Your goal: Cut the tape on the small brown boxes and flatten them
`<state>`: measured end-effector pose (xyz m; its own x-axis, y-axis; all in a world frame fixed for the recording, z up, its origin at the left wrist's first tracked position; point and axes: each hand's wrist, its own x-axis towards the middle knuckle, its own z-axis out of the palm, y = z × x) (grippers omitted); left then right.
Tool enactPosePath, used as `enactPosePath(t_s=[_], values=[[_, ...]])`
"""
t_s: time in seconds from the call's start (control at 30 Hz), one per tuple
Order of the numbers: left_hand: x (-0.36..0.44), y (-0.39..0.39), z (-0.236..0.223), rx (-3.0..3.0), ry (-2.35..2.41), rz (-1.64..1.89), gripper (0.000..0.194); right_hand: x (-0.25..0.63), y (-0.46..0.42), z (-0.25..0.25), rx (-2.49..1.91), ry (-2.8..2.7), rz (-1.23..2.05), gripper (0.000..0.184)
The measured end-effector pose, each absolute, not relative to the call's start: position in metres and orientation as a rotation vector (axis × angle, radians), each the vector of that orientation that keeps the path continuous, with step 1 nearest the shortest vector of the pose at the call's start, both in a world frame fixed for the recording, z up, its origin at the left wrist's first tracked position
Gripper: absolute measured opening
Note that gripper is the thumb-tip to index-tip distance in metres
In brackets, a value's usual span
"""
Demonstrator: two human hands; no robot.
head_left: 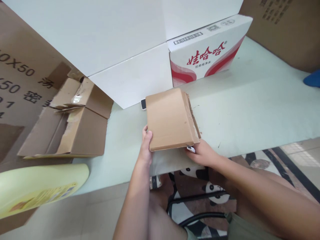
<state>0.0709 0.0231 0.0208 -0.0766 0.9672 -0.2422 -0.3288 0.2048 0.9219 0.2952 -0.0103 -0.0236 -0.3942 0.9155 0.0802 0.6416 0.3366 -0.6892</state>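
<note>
A small brown cardboard box (167, 120) is held near the front edge of the table. Its right side has a rough, torn-looking edge. My left hand (146, 145) grips the box at its lower left, thumb on the near face and the other fingers mostly hidden behind. At the lower right corner, my right hand (202, 153) is closed around a small white object (191, 149) whose kind I cannot make out, close against the cardboard. Behind the box's upper left peeks a small dark item with a white edge (143, 104).
A white carton with red lettering (207, 56) and large white panels (135, 76) stand behind. Open cardboard boxes (87, 130) and a pale yellow bottle (45, 183) are at left. Dark scraps dot the pale green tabletop (240, 110). A blue object (312, 79) sits far right.
</note>
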Motion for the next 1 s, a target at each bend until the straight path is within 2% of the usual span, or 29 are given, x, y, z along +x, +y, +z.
enactPosePath(t_s=[0.23,0.53,1.0], values=[[0.0721,0.0228,0.0214,0.746,1.149,1.261,0.058,0.2959,-0.0104,-0.0258,-1.356,-2.151,0.792,0.028],[0.0719,0.0219,0.0213,0.744,1.151,1.259,0.061,0.2969,-0.0119,-0.0260,-1.361,-2.176,0.797,0.022],[0.0713,0.0217,0.0200,0.744,1.142,1.270,0.057,0.2973,-0.0117,-0.0286,-1.343,-2.182,0.781,0.025]])
